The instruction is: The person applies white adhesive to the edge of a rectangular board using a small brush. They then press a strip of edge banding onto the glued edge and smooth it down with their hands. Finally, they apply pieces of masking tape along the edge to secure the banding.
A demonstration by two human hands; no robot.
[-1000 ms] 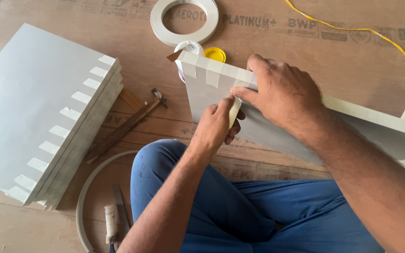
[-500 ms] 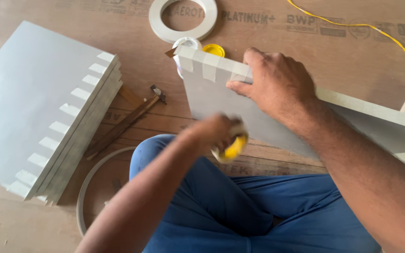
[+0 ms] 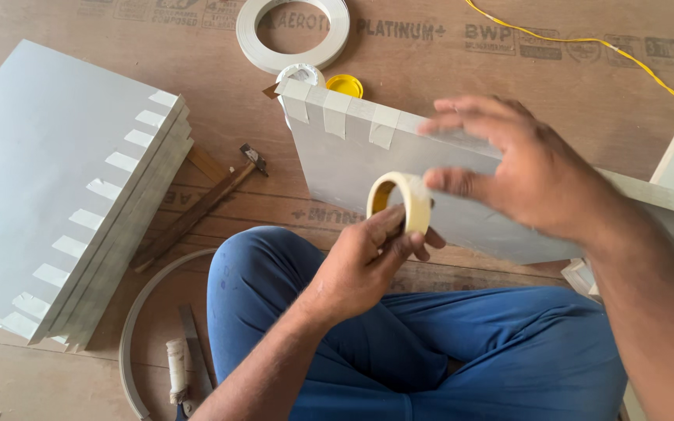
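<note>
Brown plywood flooring (image 3: 446,54) with printed lettering spreads under a person sitting cross-legged in blue trousers (image 3: 431,351), and the work sits right over the knees. At the centre is a small roll of cream masking tape (image 3: 401,201), pinched at its lower rim between the thumb and fingers of the left hand (image 3: 364,265) and held upright in front of a flat grey laminated board (image 3: 384,168). Half a second ago that roll was low by the knee and blurred in motion; a second ago both hands were pressed to the board's edge, smoothing a strip down. Now the roll has come up to the board face. The right hand (image 3: 524,168), which was gripping the board's top edge, has let go and hangs spread and empty, fingertips close to the roll, blurred. That reads as one strip finished and the hands regrouping around the roll.

Along the board's upper edge three short tape strips (image 3: 335,121) fold over the corner. Behind it lie a yellow round cap (image 3: 345,84) and a large white coil of edge banding (image 3: 294,31). To the left stands a stack of grey boards (image 3: 64,187) with taped edges, with a wooden-handled hammer (image 3: 204,204) between stack and knee, and a yellow cord (image 3: 579,43) crosses the far right
</note>
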